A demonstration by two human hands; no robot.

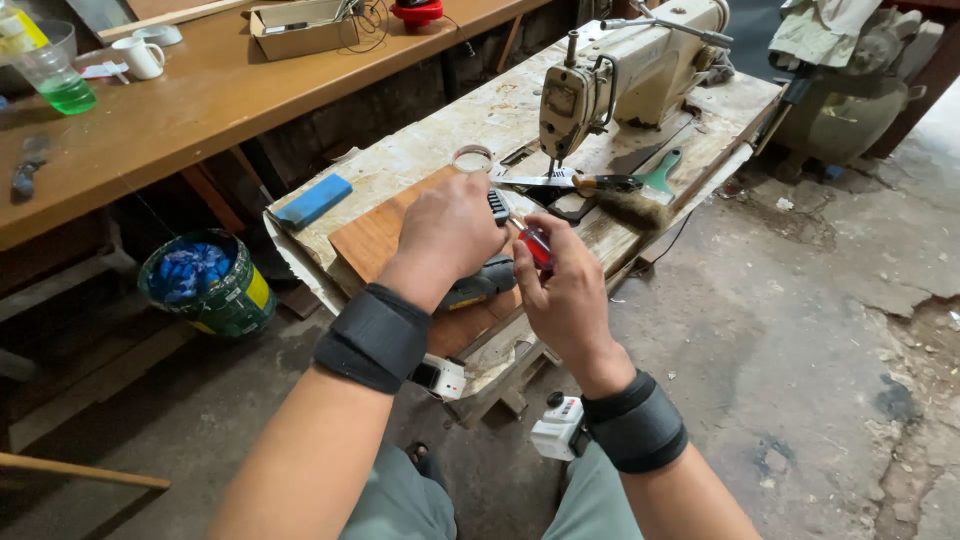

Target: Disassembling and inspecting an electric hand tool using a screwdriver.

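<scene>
Screwdriver (534, 243) with a red see-through handle sits in the right hand (565, 290), fingers curled shut round the handle, right over the near edge of the worktop (420, 150). Its tip is hidden behind the left hand (452, 232), so I can't tell what it's touching. The left hand is closed over a dark grey part (480, 282), yellowish along the bottom, which is mostly covered by the wrist and hard to make out. A small black ribbed bit (498, 206) pokes out just past the left knuckles; can't say what it belongs to.

Going left to right: top left there's a clear plastic cup (58, 75) with green liquid, cut off by the frame edge, then a white mug (140, 57) and an open cardboard box (298, 27) on the long brown bench (180, 110). Below that on the floor, a round green tin (208, 283) with a yellow label patch on its side, stuffed with something blue and crumpled. On the worktop a flat blue block (314, 201) lies near the left corner, next to a brown wooden board (372, 238) partly under the hands. Behind the hands, a small clear ring (472, 157), scissors (560, 182) with dark handles, and a brush (640, 200) with a green handle. The cream sewing machine (620, 75) stands behind those, its top cut off. Far right is a greenish bundle of cloth (815, 35), blurry and half out of frame.

Both wrists wear black bands (375, 335), each with a small white device (558, 427) clipped underneath
</scene>
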